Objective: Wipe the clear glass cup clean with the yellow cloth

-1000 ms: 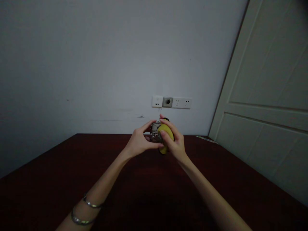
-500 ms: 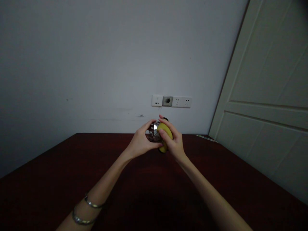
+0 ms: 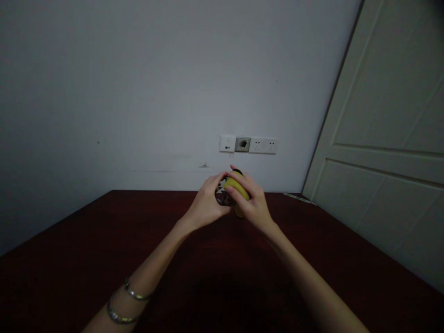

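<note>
In the head view, my left hand (image 3: 206, 204) curves around a shiny, see-through rounded object (image 3: 221, 196), dark with bright reflections, perhaps a glass. My right hand (image 3: 255, 202) grips a yellow pad (image 3: 238, 181) with a dark edge, thumb on the near side and fingers over the top. The pad presses against the right end of the shiny object. Both are held above the dark red table (image 3: 215, 259). My fingers hide much of the two things, so their exact kinds are unclear.
A pale wall (image 3: 166, 92) rises behind the table, with a row of sockets and switch plates (image 3: 249, 144) just beyond my hands. At the right stands a white panelled door (image 3: 388, 138). A thin flat strip (image 3: 299, 199) lies at the table's far right edge.
My right hand has turned and shifted slightly, tilting the yellow pad and covering more of its lower part. My left hand keeps its hold on the shiny object. The view has moved a little.
</note>
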Demonstrator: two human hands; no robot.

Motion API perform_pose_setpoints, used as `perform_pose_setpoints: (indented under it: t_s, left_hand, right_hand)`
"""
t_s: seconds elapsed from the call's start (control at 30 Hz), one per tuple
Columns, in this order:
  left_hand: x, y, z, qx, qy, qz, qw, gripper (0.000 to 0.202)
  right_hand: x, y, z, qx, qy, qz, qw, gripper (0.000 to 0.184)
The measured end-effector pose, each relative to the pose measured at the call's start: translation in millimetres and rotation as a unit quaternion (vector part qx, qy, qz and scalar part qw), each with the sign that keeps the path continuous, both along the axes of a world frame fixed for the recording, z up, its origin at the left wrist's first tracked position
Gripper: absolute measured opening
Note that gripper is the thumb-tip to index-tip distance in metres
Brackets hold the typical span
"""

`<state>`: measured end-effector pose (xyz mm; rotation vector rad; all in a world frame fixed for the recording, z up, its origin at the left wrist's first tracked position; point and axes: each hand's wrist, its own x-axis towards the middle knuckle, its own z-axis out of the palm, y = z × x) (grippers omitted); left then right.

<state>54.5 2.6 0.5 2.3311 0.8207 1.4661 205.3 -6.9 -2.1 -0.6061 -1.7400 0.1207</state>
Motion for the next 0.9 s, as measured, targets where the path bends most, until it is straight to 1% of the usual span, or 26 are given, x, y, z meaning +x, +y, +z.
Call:
perform_pose_setpoints:
  t_s: [0.1,0.13,0.2,0.3,0.4,0.5,0.6,0.67,0.77,0.83,0.9]
  left_hand:
    - [0,1,0.5,-0.026,-0.03,-0.001,0.999,0.073]
    - [0,1,0.2,-0.03,-0.036,-0.001,0.999,0.073]
    - [0,3,-0.9,-0.029,-0.034,0.001,0.999,0.074]
    - [0,4,-3.0,-0.016,-0.024,0.0,1.0,0.075]
    - [-1,2,-3.8,-0.032,-0.022,-0.009,0.999,0.079]
    - [-2,-2,-3.1,-0.098,-0.043,-0.051,0.993,0.084]
    - [-2,-4,-2.3,-0.178,-0.092,-0.115,0.973,0.088]
    - [-1,-3,-2.5,-0.219,-0.131,-0.147,0.956,0.085]
    - [-1,1,-3.2,-0.257,-0.177,-0.168,0.935,0.068]
    - [-3,3,-3.2,-0.276,-0.196,-0.165,0.926,0.057]
    - [-4,4,-2.4,-0.292,-0.209,-0.161,0.919,0.054]
  right_hand:
    - [-2,-3,-2.1,0.069,-0.1,0.002,0.993,0.041]
    - [-3,-4,-3.2,0.076,-0.106,0.001,0.991,0.042]
    - [-5,-3,-5.0,0.063,-0.072,-0.001,0.995,0.042]
    - [-7,0,-4.4,0.006,0.021,0.004,1.0,0.038]
    - [-6,2,-0.7,-0.075,0.097,0.019,0.992,0.037]
    - [-3,4,1.5,-0.152,0.154,0.062,0.974,0.041]
    - [0,7,1.1,-0.19,0.175,0.108,0.96,0.044]
    - [3,7,1.1,-0.194,0.163,0.137,0.958,0.046]
    - [6,2,3.7,-0.175,0.111,0.151,0.967,0.054]
    - [8,-4,6.8,-0.158,0.06,0.126,0.978,0.06]
    - [9,-10,9.8,-0.14,0.006,0.089,0.986,0.069]
